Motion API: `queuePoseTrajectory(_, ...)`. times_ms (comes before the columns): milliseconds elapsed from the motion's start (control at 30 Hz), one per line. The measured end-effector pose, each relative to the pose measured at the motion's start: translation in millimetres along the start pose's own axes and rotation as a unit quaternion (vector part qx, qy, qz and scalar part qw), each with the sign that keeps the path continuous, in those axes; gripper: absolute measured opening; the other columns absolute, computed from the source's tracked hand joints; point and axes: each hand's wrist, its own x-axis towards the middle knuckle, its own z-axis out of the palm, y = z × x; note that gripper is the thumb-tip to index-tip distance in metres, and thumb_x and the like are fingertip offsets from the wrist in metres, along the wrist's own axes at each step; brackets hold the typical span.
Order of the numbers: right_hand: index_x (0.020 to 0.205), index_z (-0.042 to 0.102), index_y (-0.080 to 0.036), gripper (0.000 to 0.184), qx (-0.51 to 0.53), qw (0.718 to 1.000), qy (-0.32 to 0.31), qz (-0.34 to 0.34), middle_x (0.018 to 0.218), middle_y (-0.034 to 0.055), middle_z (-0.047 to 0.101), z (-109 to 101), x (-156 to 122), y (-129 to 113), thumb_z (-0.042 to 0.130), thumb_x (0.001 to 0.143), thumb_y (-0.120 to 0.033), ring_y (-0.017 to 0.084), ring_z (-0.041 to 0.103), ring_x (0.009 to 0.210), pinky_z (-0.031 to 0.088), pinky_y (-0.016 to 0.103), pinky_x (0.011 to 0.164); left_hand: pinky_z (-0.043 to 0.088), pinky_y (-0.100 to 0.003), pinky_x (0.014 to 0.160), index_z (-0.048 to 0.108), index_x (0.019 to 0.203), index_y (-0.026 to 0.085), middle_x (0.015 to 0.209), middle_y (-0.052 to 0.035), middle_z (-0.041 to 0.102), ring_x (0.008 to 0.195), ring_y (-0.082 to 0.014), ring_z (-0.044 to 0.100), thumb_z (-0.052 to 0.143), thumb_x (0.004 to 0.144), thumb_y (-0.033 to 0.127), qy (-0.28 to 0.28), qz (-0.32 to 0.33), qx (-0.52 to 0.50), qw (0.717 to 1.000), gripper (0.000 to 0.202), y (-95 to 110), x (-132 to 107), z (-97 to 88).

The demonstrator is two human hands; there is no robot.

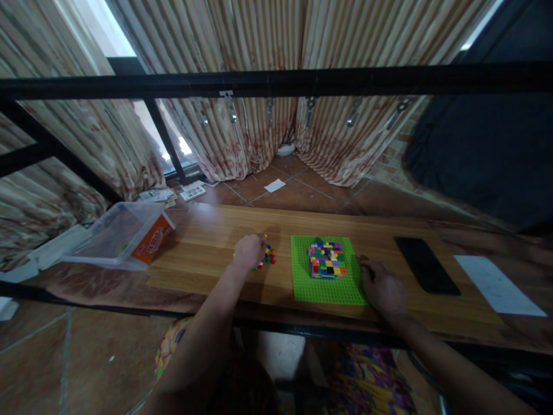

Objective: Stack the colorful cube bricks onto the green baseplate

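Small coloured toy bricks (269, 256) lie in a loose pile on the wooden board. My left hand (249, 251) is over the pile's left side, fingers bent down and closed together; whatever they pinch is hidden. To the right, a green studded baseplate (302, 288) lies flat and carries a multicoloured block built of bricks (327, 259). Beside the baseplate's right edge is my right hand (384, 286). Its fingers are curled inward, with the tips close to that edge, and I cannot make out what is in them.
A clear plastic box (108, 233) with an orange label stands at the left. Right of my right hand lie a black phone (427, 265) and a white sheet of paper (499, 285). A dark metal bar (276, 83) crosses beyond the wooden board (207, 230), before striped curtains (259, 40).
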Motion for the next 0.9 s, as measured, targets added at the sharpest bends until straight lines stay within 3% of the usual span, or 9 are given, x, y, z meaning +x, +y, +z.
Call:
queuePoseTrajectory(167, 0.098, 0.068, -0.019, 0.03, 0.001, 1.0, 0.004, 0.005, 0.096, 0.0084, 0.068, -0.6, 0.0, -1.2, 0.042, 0.09, -0.031, 0.02, 0.064, 0.078, 0.045, 0.028, 0.066, 0.049, -0.027, 0.081, 0.073, 0.098, 0.023, 0.1, -0.0058, 0.074, 0.094, -0.02, 0.067, 0.05, 0.084, 0.019, -0.002, 0.01, -0.011, 1.0, 0.027, -1.4, 3.0, 0.6)
queuePoseTrajectory(433, 0.098, 0.068, -0.018, 0.028, 0.007, 1.0, 0.004, 0.004, 0.096, 0.0082, 0.068, -2.2, 0.3, -3.9, 0.043, 0.09, -0.029, 0.019, 0.064, 0.076, 0.044, 0.028, 0.066, 0.05, -0.027, 0.083, 0.069, 0.11, 0.022, 0.108, -0.0083, 0.07, 0.095, -0.0197, 0.066, 0.044, 0.087, 0.015, 0.053, -0.02, 0.015, 0.998, 0.035, -4.9, 21.1, -2.1)
queuePoseTrajectory(600, 0.097, 0.068, -0.02, 0.026, 0.004, 1.0, 0.006, 0.004, 0.095, 0.0074, 0.068, -1.9, 0.3, -3.6, 0.044, 0.09, -0.027, 0.019, 0.064, 0.077, 0.044, 0.027, 0.066, 0.049, -0.027, 0.086, 0.07, 0.108, 0.021, 0.109, -0.009, 0.068, 0.097, -0.0187, 0.065, 0.045, 0.085, 0.012, 0.031, 0.037, 0.054, 0.997, 0.035, -4.0, 30.9, 5.3)
queuePoseTrajectory(767, 0.097, 0.068, -0.02, 0.026, 0.01, 1.0, -0.002, 0.006, 0.094, 0.0077, 0.068, -2.2, 1.3, -4.1, 0.044, 0.09, -0.026, 0.019, 0.064, 0.078, 0.044, 0.028, 0.068, 0.049, -0.028, 0.085, 0.071, 0.098, 0.017, 0.105, -0.0114, 0.068, 0.095, -0.0202, 0.065, 0.045, 0.086, 0.013, 0.022, 0.052, 0.063, 0.996, 0.029, -4.3, 36.1, 7.7)
queuePoseTrajectory(900, 0.096, 0.068, -0.019, 0.025, 0.01, 1.0, -0.003, 0.014, 0.092, 0.0074, 0.067, -4.1, 1.8, -7.8, 0.044, 0.091, -0.026, 0.019, 0.064, 0.077, 0.044, 0.027, 0.067, 0.05, -0.029, 0.081, 0.07, 0.096, 0.017, 0.1, -0.0105, 0.07, 0.09, -0.021, 0.066, 0.047, 0.088, 0.018, 0.055, 0.051, 0.031, 0.997, 0.025, 2.4, 30.8, -1.7)
